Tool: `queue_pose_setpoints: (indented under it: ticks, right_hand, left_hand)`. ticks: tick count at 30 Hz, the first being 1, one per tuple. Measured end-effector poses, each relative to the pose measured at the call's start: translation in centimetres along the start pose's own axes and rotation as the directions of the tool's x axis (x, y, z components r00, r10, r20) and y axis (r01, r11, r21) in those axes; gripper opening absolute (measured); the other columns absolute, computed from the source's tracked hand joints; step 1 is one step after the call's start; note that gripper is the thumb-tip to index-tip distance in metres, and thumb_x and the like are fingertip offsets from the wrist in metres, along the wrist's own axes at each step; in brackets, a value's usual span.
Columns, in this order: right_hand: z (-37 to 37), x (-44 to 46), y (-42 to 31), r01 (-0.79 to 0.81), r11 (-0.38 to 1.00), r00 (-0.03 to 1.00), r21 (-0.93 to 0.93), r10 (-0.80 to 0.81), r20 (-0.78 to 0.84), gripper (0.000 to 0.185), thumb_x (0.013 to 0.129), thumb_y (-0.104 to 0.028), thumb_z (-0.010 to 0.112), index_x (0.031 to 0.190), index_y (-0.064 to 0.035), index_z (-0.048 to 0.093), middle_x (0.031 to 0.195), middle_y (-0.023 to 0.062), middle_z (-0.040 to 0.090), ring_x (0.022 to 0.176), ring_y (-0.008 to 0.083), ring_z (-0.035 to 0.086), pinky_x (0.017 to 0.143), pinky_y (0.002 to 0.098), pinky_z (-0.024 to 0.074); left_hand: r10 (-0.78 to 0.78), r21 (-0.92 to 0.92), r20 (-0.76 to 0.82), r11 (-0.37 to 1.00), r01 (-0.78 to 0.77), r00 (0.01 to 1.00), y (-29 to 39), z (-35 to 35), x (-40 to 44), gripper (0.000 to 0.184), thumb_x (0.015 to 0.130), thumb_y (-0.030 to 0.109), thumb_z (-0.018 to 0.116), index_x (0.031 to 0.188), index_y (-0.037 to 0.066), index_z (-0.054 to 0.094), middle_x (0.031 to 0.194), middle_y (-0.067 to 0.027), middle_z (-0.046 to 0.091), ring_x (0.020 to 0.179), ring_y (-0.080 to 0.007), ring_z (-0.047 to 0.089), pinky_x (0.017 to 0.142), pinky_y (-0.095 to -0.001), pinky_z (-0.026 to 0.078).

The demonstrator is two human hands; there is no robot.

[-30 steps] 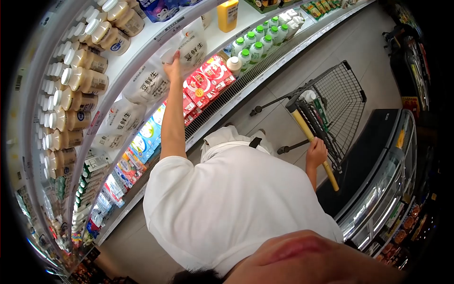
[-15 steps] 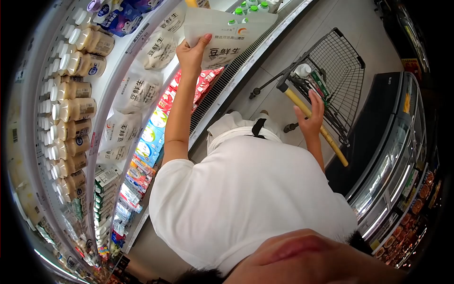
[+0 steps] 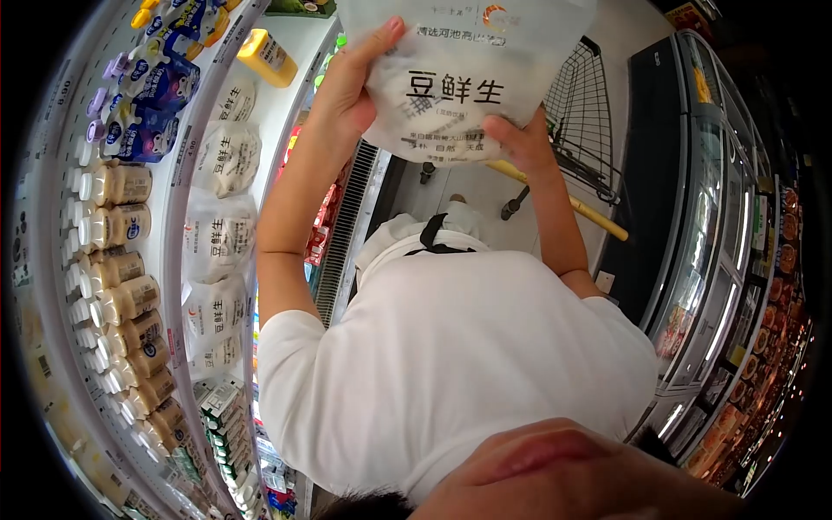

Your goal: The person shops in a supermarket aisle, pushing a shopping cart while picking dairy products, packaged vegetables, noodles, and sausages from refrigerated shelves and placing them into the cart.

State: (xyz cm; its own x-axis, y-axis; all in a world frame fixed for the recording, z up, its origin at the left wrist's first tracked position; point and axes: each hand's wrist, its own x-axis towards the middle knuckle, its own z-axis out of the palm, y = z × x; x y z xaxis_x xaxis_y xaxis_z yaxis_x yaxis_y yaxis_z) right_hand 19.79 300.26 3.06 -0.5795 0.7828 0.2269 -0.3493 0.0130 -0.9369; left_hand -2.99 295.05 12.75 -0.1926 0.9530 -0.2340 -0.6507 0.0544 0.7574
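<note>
Bag (image 3: 459,52) raised between two hands, its printed face toward the wearer

The milky plastic packet is held off the shelf (image 3: 169,199), above and in front of the wearer's body, and covers part of the cart (image 3: 576,113) behind it. The left hand (image 3: 347,91) is closed on its left side, thumb over the front near the upper corner. The right hand (image 3: 524,143) has the lower right edge, thumb on the front; its fingers pass behind, so how firmly they press cannot be told. Neither hand is on the yellow handle (image 3: 598,215).

The soft plastic looks likely to sag or twist if one side were released, since the load seems to sit low in it. Cold-shelf dampness, if any, could let it slide from the thumbs, and a hard pinch might strain a seam. A swing to the side could bump the cart.

Large black characters read 豆鲜生. Above them runs a smaller line, apparently 精选河池高山 and more, beside an orange round logo near the top. The fine print below is only partly legible; 自然 and 天成 seem to be there. Matching packets (image 3: 221,238) on the shelf carry the same name. A nearby price strip shows 4.90. Labels on the tan bottles (image 3: 117,225) and blue pouches (image 3: 152,134) are too small to read surely.
</note>
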Motion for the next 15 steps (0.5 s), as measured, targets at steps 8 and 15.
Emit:
queue_pose_setpoints:
  ticks: [8,15]
  right_hand:
    - [0.2,-1.2,1.2,-0.118,0.972,0.986,0.202,0.139,-0.097,0.051,0.083,-0.019,0.074,0.124,0.0027,0.053,0.114,0.0136,0.063,0.100,0.0205,0.064,0.083,0.0337,0.0546]
    - [1.2,-1.3,0.8,-0.160,0.948,0.973,0.276,0.198,-0.115,0.050,0.084,-0.022,0.072,0.125,-0.0003,0.054,0.117,0.0120,0.063,0.103,0.0208,0.063,0.087,0.0340,0.0544]
  left_hand:
    - [-0.098,0.016,0.088,0.995,0.097,0.991,-1.6,-2.6,2.9,0.040,0.085,0.024,0.075,0.117,0.003,0.062,0.116,-0.0086,0.066,0.106,-0.0207,0.063,0.095,-0.0354,0.050]
    - [-0.126,0.181,0.218,0.980,0.087,0.968,-1.1,-4.1,2.1,0.048,0.085,0.028,0.075,0.121,0.000,0.060,0.113,-0.0097,0.067,0.104,-0.0195,0.064,0.094,-0.0349,0.051]
